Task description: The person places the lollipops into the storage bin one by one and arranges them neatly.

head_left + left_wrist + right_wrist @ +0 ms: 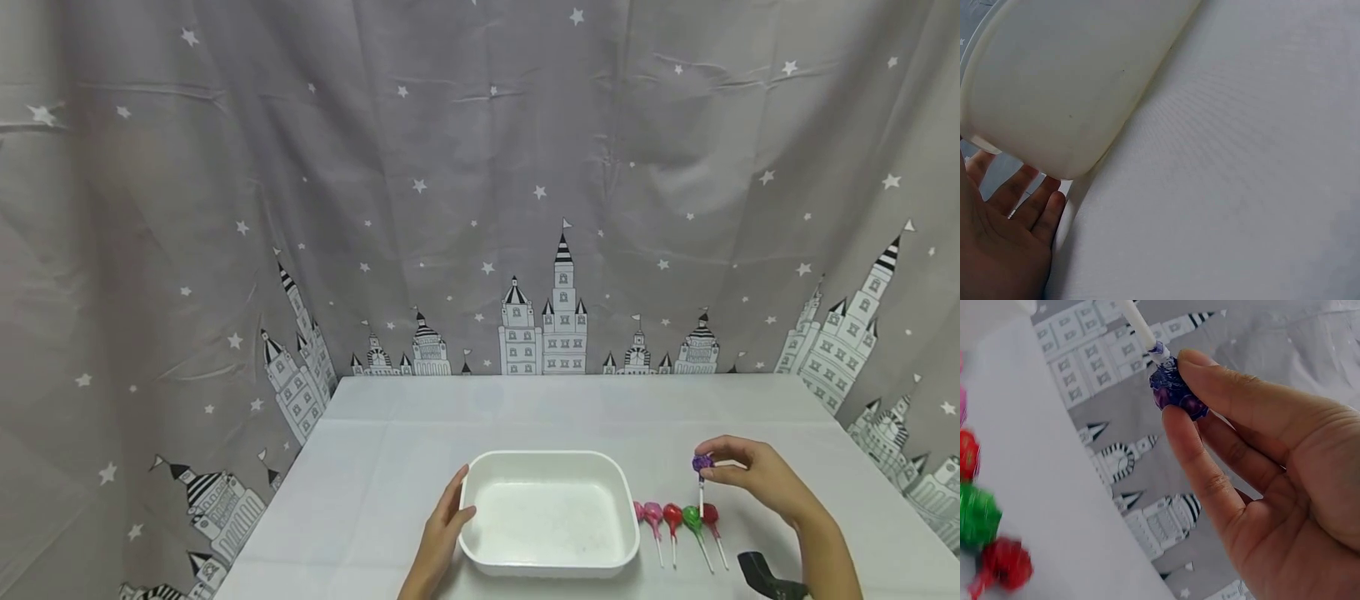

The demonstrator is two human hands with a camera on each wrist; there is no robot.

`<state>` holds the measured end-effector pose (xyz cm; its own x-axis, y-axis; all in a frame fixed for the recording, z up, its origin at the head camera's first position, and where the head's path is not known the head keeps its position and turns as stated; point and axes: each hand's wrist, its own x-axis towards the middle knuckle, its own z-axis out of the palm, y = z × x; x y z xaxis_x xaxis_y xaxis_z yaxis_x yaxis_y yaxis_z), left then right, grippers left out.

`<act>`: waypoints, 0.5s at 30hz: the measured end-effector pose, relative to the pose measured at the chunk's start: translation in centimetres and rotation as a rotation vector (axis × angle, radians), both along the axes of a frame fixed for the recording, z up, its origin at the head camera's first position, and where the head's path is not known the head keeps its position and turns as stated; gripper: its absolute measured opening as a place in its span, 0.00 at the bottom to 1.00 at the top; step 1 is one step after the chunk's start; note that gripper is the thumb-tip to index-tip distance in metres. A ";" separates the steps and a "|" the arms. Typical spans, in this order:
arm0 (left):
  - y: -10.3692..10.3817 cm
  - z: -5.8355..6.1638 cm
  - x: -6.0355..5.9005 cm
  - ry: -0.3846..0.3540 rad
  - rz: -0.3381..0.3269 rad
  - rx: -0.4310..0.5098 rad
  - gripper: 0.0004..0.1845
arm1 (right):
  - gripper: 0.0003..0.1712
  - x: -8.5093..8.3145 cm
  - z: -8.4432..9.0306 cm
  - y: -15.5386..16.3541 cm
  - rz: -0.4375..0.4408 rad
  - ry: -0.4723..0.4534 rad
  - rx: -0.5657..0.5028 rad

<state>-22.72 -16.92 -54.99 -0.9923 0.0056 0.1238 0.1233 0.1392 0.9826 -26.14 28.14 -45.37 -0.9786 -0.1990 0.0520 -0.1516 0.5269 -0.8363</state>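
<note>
My right hand [761, 477] pinches a lollipop in a purple wrapper [1175, 390] by its candy head, between thumb and fingertips. Its white stick [701, 497] points down, over the row on the table in the head view. In that row lie a dark red lollipop [710, 514], a green one [692, 518], a bright red one [672, 515] and pink ones [653, 512], sticks toward me. My left hand [444, 529] grips the left side of a white plastic tub [551, 571], thumb over the rim, fingers along the outer wall [1054, 125]. The tub has nothing inside.
The white table [405, 417] runs back to a grey curtain [465, 150] printed with castles and stars. A black object [767, 577] shows beside my right forearm. The tub's right side stands close against the leftmost pink lollipop.
</note>
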 end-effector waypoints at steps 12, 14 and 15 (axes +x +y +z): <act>0.2 0.2 -0.3 0.008 0.028 -0.051 0.31 | 0.19 -1.9 1.4 -3.4 0.065 0.094 -0.085; 0.2 0.1 -0.2 0.005 0.026 -0.052 0.30 | 0.20 -2.1 1.4 -3.8 0.078 0.091 -0.103; 0.2 0.1 -0.2 0.006 0.027 -0.056 0.30 | 0.20 -2.3 1.5 -4.1 0.089 0.091 -0.108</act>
<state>-22.91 -16.76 -54.85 -0.9915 -0.0140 0.1296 0.1243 0.1970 0.9725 -28.40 24.08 -43.90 -0.9477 -0.2728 0.1656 -0.2715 0.4162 -0.8678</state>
